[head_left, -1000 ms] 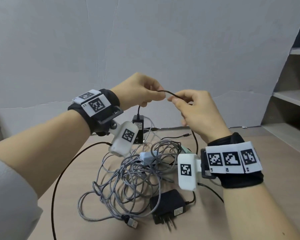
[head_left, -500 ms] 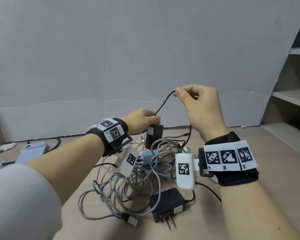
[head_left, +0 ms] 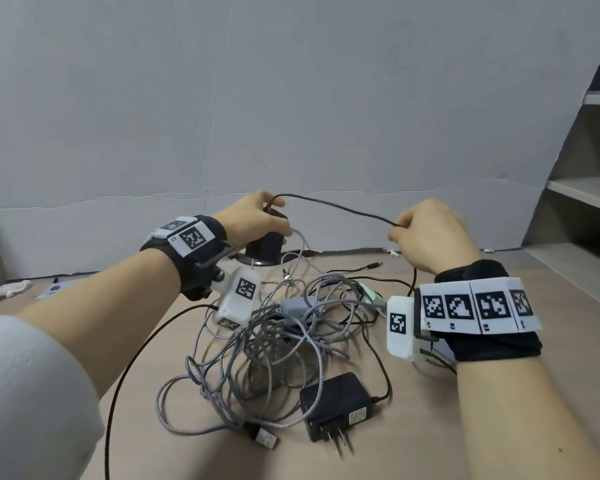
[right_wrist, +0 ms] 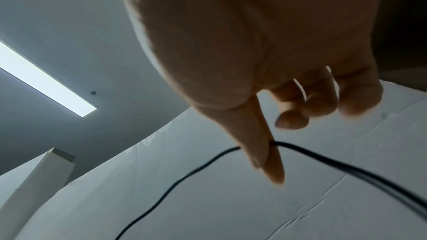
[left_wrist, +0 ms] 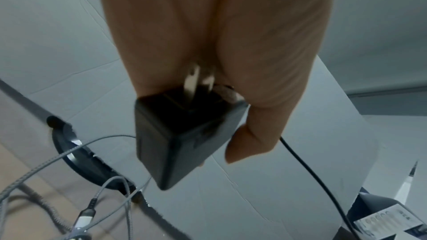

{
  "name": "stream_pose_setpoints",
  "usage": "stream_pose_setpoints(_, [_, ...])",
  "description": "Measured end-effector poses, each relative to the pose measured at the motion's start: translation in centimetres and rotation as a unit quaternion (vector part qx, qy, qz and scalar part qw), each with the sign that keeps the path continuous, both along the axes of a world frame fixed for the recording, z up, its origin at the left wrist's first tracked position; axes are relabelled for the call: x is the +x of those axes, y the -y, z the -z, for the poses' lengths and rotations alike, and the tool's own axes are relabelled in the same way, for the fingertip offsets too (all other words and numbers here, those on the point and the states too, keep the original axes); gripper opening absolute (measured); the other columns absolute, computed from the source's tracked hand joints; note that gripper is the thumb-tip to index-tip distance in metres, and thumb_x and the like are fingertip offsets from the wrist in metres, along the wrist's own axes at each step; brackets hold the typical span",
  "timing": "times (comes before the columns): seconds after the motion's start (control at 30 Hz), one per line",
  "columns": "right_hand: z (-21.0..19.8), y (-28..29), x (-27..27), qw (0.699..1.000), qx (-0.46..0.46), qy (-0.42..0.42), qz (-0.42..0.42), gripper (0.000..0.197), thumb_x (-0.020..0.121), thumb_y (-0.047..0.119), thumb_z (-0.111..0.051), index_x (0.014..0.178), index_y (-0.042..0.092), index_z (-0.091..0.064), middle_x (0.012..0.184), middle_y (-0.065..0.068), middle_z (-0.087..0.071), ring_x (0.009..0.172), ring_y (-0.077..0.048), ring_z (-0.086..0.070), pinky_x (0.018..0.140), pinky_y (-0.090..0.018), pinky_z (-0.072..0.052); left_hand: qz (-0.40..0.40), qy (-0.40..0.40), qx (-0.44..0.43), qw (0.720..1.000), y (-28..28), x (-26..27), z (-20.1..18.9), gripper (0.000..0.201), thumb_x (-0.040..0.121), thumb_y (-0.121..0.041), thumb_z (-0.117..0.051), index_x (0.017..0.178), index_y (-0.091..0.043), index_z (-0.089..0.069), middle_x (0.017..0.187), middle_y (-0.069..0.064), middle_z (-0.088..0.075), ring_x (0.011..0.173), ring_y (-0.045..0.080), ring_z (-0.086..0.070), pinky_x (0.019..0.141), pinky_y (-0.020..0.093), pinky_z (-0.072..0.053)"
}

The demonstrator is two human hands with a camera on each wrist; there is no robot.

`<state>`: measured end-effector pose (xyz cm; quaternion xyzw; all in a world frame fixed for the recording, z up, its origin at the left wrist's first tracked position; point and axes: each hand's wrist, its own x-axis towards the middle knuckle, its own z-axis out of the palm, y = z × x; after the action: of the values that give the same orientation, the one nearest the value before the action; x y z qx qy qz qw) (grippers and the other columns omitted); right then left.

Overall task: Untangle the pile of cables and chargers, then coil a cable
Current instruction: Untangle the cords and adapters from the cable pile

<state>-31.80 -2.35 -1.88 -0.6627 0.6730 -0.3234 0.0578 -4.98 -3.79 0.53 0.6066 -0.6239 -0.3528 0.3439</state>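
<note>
My left hand (head_left: 257, 220) grips a black plug-in charger (head_left: 264, 245) above the back of the pile; in the left wrist view the charger (left_wrist: 184, 134) hangs from my fingers with its prongs toward the palm. Its thin black cable (head_left: 333, 206) runs rightward to my right hand (head_left: 426, 233), which pinches the cable (right_wrist: 272, 143) between thumb and forefinger. Below lies the tangled pile of grey braided cables (head_left: 267, 344), with a second black charger (head_left: 336, 405) at its front.
The pile lies on a tan table (head_left: 499, 427) against a grey wall. A grey adapter (head_left: 297, 306) and a pale green one (head_left: 371, 296) lie in the tangle. A USB plug (head_left: 265, 439) points forward. Shelves (head_left: 586, 195) stand at right. A black cable (head_left: 132, 368) loops along the left.
My left hand dropped to the charger, took hold of it and lifted it. My right hand lowered and moved right, drawing the black cable out between the hands.
</note>
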Motion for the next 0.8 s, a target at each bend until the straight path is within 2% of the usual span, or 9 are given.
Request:
stream_pose_setpoints(0.13, [-0.4, 0.0, -1.2, 0.993, -0.019, 0.093, 0.066, 0.024, 0.095, 0.030, -0.056, 0.089, 0.011, -0.068, 0.087, -0.013, -0.068, 0.085, -0.037, -0.062, 0.078, -0.038, -0.049, 0.016, 0.036, -0.001, 0.999, -0.6, 0.2, -0.6, 0.079, 0.066, -0.011, -0.083, 0.135, -0.019, -0.046, 0.115, 0.016, -0.058, 0.104, 0.042, -0.066, 0.089, 0.058, -0.057])
stream_pose_setpoints(0.2, [-0.8, -0.4, -1.1, 0.981, -0.100, 0.153, 0.067, 0.025, 0.096, 0.031, -0.052, 0.089, 0.011, -0.066, 0.084, -0.010, -0.071, 0.086, -0.036, -0.065, 0.079, -0.038, -0.051, 0.023, 0.016, -0.005, 1.000, -0.7, 0.2, -0.8, 0.069, 0.066, -0.010, -0.084, 0.126, -0.018, -0.051, 0.112, 0.016, -0.062, 0.098, 0.038, -0.068, 0.090, 0.056, -0.058])
stream_pose_setpoints(0.3, [-1.8, -1.3, -0.2, 0.949, -0.245, 0.199, 0.016, 0.018, 0.098, 0.021, -0.050, 0.109, 0.017, -0.064, 0.098, 0.004, -0.068, 0.100, -0.025, -0.061, 0.089, -0.030, -0.044, 0.028, 0.000, -0.026, 0.999, -0.7, 0.1, -1.0, 0.044, 0.080, -0.002, -0.080, 0.117, -0.009, -0.058, 0.109, 0.020, -0.067, 0.095, 0.035, -0.070, 0.090, 0.051, -0.058])
stream_pose_setpoints(0.37, [-2.3, -1.9, 0.4, 0.941, -0.277, 0.195, -0.014, 0.025, 0.098, 0.018, -0.050, 0.121, 0.017, -0.059, 0.110, 0.009, -0.061, 0.117, -0.024, -0.055, 0.101, -0.036, -0.040, 0.038, 0.000, -0.036, 0.999, -0.9, 0.1, -1.0, 0.036, 0.086, -0.006, -0.076, 0.119, -0.006, -0.061, 0.114, 0.020, -0.069, 0.100, 0.036, -0.071, 0.086, 0.053, -0.059])
stream_pose_setpoints(0.43, [-1.9, -1.8, 0.2, 0.963, -0.219, 0.160, -0.001, 0.033, 0.098, 0.019, -0.050, 0.130, 0.019, -0.054, 0.121, 0.003, -0.061, 0.126, -0.027, -0.049, 0.107, -0.043, -0.037, 0.041, -0.009, -0.047, 0.998, -1.2, 0.0, -1.0, 0.034, 0.091, -0.010, -0.072, 0.122, -0.008, -0.061, 0.117, 0.017, -0.068, 0.103, 0.035, -0.070, 0.082, 0.056, -0.060])
stream_pose_setpoints(0.5, [-1.2, -1.1, -0.4, 0.993, -0.043, 0.110, 0.026, 0.042, 0.095, 0.019, -0.051, 0.137, 0.014, -0.049, 0.125, -0.009, -0.065, 0.121, -0.033, -0.056, 0.104, -0.043, -0.043, 0.040, -0.015, -0.052, 0.998, -1.6, -0.4, -1.1, 0.034, 0.094, -0.013, -0.069, 0.126, -0.010, -0.059, 0.113, 0.015, -0.065, 0.102, 0.035, -0.069, 0.078, 0.059, -0.060])
stream_pose_setpoints(0.57, [-0.6, -0.9, -0.4, 0.992, 0.082, 0.096, 0.028, 0.041, 0.088, 0.016, -0.051, 0.127, 0.004, -0.047, 0.098, -0.014, -0.075, 0.096, -0.032, -0.070, 0.096, -0.043, -0.052, 0.051, 0.010, -0.055, 0.997, -1.8, -0.9, -1.2, 0.035, 0.094, -0.015, -0.069, 0.127, -0.013, -0.059, 0.106, 0.010, -0.062, 0.096, 0.036, -0.070, 0.076, 0.058, -0.061])
stream_pose_setpoints(0.63, [-0.8, -1.2, 0.0, 0.992, 0.075, 0.098, 0.028, 0.045, 0.083, 0.018, -0.051, 0.126, 0.004, -0.046, 0.088, -0.013, -0.075, 0.090, -0.031, -0.071, 0.093, -0.044, -0.054, 0.073, 0.056, -0.058, 0.994, -2.1, -1.6, -1.4, 0.039, 0.094, -0.018, -0.070, 0.131, -0.018, -0.058, 0.104, 0.009, -0.061, 0.090, 0.034, -0.072, 0.072, 0.053, -0.062])
stream_pose_setpoints(0.8, [-2.3, -2.9, 2.9, 0.988, -0.025, 0.109, -0.104, 0.059, 0.088, 0.020, -0.058, 0.146, 0.023, -0.049, 0.120, -0.003, -0.064, 0.120, -0.025, -0.055, 0.103, -0.035, -0.043, 0.085, 0.133, -0.117, 0.981, -2.4, -3.4, -2.4, 0.051, 0.086, -0.030, -0.079, 0.131, -0.022, -0.057, 0.092, 0.001, -0.068, 0.078, 0.020, -0.070, 0.068, 0.027, -0.058])
